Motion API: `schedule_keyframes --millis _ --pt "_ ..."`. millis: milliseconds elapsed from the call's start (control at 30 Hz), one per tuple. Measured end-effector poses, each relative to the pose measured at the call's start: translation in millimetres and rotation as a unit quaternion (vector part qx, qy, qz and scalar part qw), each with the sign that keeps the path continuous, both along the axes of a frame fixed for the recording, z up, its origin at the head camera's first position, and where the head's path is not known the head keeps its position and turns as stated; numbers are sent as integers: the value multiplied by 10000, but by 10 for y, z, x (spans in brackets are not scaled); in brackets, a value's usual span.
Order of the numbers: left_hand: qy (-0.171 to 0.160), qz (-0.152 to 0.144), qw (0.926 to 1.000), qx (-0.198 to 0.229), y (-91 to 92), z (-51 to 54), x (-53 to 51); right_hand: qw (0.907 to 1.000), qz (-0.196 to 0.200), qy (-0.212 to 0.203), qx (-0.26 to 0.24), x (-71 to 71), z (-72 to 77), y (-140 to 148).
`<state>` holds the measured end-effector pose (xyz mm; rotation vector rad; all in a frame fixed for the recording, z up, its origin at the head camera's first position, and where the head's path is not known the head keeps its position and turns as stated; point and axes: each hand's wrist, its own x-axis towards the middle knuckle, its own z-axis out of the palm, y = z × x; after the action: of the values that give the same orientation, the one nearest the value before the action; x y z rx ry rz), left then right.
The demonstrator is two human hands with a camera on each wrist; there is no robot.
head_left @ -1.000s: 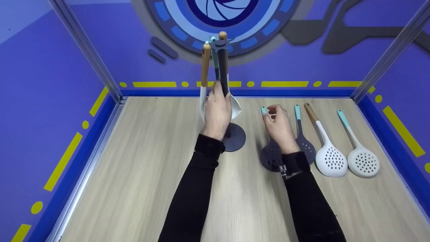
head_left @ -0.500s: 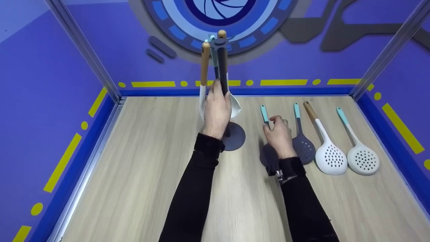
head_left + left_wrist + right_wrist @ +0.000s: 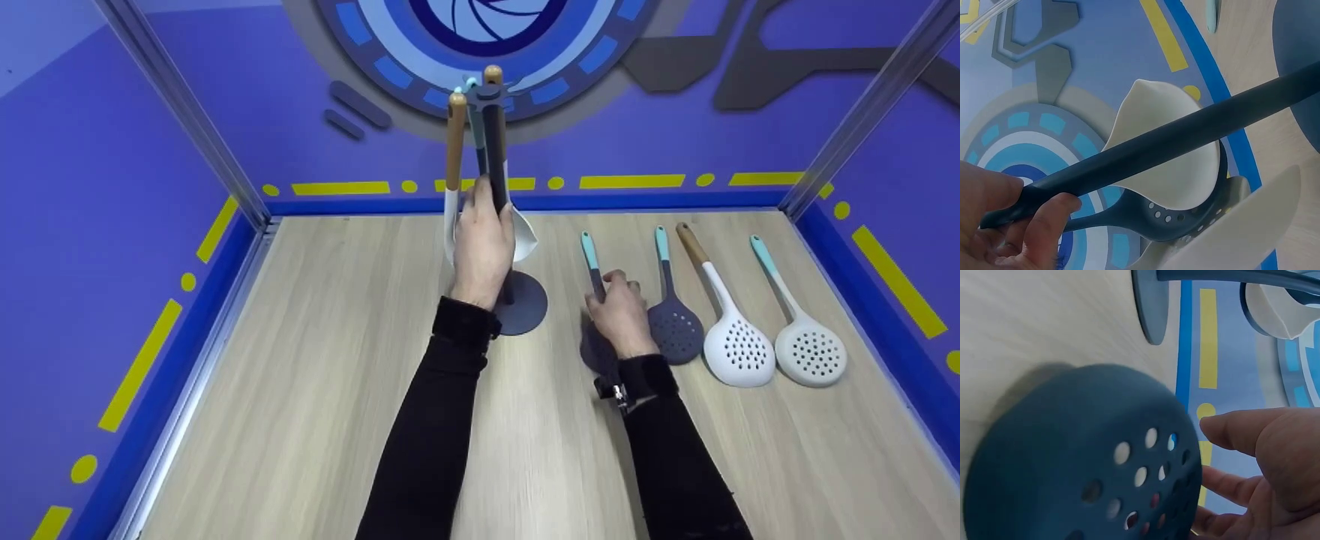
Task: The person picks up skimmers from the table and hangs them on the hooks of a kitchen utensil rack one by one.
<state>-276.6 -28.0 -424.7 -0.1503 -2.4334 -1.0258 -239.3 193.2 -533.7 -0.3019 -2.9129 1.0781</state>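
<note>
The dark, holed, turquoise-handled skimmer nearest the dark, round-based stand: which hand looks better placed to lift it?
Probably the right hand: it is closest to the skimmer, while the left hand grips the stand.

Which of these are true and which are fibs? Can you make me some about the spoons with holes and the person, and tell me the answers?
1. The left grip holds the dark stand. True.
2. The dark stand is lying on its side. False: it is upright on its round base.
3. In the head view, the pale grey skimmer is right of the white skimmer. True.
4. The white skimmer has a turquoise handle. False: its handle is brown.
5. The right grip is at the dark skimmer just right of the stand. True, though I can't tell if it has closed on it.
</note>
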Motion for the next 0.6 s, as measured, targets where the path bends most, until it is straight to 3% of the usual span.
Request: schedule_keyframes --millis 233,600 --pt "44 2 10000 0 -5 1 -3 9998 27 -152 82 -9 -33 19" --pt "10 0 10000 -5 -9 -2 -9 9990 147 58 427 -13 -45 36"
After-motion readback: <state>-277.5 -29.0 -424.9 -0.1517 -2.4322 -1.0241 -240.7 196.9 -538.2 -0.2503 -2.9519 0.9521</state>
